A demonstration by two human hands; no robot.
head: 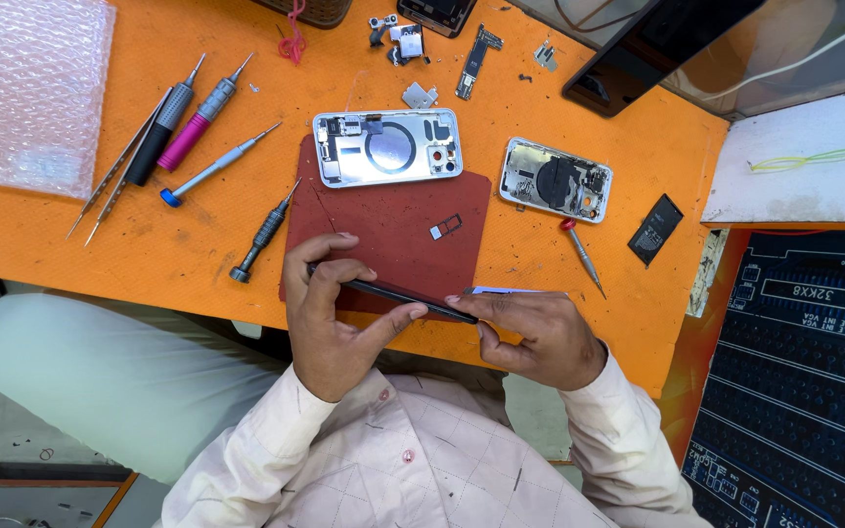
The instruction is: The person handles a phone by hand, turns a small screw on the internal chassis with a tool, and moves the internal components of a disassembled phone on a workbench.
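My left hand [330,313] and my right hand [530,328] hold a thin black phone screen panel [393,291] edge-on between them, over the near edge of a dark red work mat [393,230]. A thin white-blue pick or card [501,290] shows at my right fingertips. On the mat's far edge lies an opened silver phone housing [386,147]. A second opened phone housing [555,179] lies to the right on the orange table [100,235]. A small SIM tray [445,226] rests on the mat.
Several screwdrivers [193,122] and tweezers [114,176] lie left of the mat; another red-tipped screwdriver [581,252] at the right. A small black battery [654,229], bubble wrap [26,93], loose parts [403,41] and a dark tablet [638,54] sit around.
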